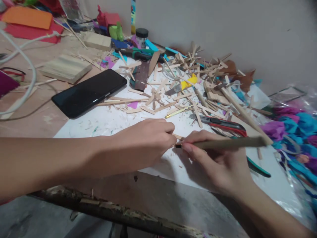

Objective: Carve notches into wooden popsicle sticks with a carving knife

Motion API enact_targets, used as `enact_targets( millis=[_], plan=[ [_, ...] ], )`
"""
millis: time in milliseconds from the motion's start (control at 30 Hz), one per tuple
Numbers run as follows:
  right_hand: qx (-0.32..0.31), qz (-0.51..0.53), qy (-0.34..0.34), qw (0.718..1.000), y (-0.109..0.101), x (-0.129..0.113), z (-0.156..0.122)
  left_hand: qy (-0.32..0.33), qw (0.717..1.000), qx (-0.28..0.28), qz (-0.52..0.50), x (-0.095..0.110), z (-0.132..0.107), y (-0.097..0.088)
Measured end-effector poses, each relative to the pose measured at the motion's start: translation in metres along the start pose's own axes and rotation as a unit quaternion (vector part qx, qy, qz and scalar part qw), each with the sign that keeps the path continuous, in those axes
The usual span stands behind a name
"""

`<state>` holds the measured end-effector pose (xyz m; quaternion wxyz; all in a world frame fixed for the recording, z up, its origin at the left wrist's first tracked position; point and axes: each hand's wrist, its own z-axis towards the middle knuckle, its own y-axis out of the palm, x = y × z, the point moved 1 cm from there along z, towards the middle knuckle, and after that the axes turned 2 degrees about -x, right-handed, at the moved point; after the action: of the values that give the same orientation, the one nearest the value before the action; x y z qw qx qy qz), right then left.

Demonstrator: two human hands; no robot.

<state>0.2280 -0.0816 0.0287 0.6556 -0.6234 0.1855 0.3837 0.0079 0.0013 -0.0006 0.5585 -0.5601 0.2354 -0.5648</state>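
Observation:
My right hand (pixel 218 162) is closed in a pen-like grip round a slim tool with a long round wooden handle (pixel 230 142). Its short dark tip (pixel 178 146) points left and sits against the fingers of my left hand. Closed, with its fingers curled down over the white paper (pixel 158 173), my left hand (pixel 151 140) pinches a thin wooden stick (pixel 178 136); only a short end of it shows between the hands. Just beyond my right hand lies a red and black utility knife (pixel 220 123). Small wood shavings dot the paper around my hands.
Cut wooden sticks (pixel 160 94) lie heaped behind my hands, with a yellow-handled cutter (pixel 188 82) among them. A black phone (pixel 90 92) and a wood block (pixel 65 67) are at the left. Crumpled coloured paper (pixel 297 132) is at the right. The table's rough front edge (pixel 111 211) runs below.

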Motion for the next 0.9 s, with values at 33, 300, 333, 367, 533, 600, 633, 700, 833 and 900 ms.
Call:
enact_targets(
  millis=[33, 300, 333, 367, 533, 600, 633, 700, 833, 900],
  plan=[
    [-0.004, -0.005, -0.004, 1.000, -0.001, -0.001, 0.000, 0.002, 1.000, 0.001, 0.000, 0.000, 0.000, 0.001],
    [-0.003, -0.027, -0.004, 1.000, -0.003, -0.002, 0.000, 0.012, 1.000, -0.001, -0.005, -0.001, 0.000, 0.003],
    [0.001, -0.030, -0.004, 1.000, -0.003, -0.002, 0.000, 0.012, 1.000, -0.001, -0.007, -0.002, 0.000, 0.003],
    [0.002, -0.032, -0.006, 0.999, -0.003, -0.002, -0.001, 0.014, 1.000, -0.004, -0.008, -0.002, 0.001, 0.003],
    [-0.008, -0.006, 0.005, 1.000, -0.002, 0.001, -0.002, 0.016, 1.000, -0.007, -0.003, -0.004, 0.001, 0.004],
    [-0.006, 0.021, 0.023, 0.999, -0.001, 0.002, -0.003, 0.013, 1.000, -0.001, 0.000, -0.003, 0.000, 0.005],
    [0.001, 0.034, 0.032, 0.999, 0.000, 0.002, -0.003, 0.012, 1.000, 0.002, 0.002, -0.002, -0.001, 0.005],
    [0.019, 0.053, 0.046, 0.997, 0.001, 0.001, -0.002, 0.009, 1.000, 0.008, 0.005, -0.002, -0.001, 0.006],
    [0.042, 0.104, 0.085, 0.990, 0.002, 0.004, 0.000, 0.002, 1.000, 0.017, -0.001, 0.000, -0.002, 0.005],
    [0.049, 0.139, 0.104, 0.984, 0.000, 0.010, 0.001, 0.000, 1.000, 0.019, -0.003, 0.000, -0.001, 0.005]
  ],
)
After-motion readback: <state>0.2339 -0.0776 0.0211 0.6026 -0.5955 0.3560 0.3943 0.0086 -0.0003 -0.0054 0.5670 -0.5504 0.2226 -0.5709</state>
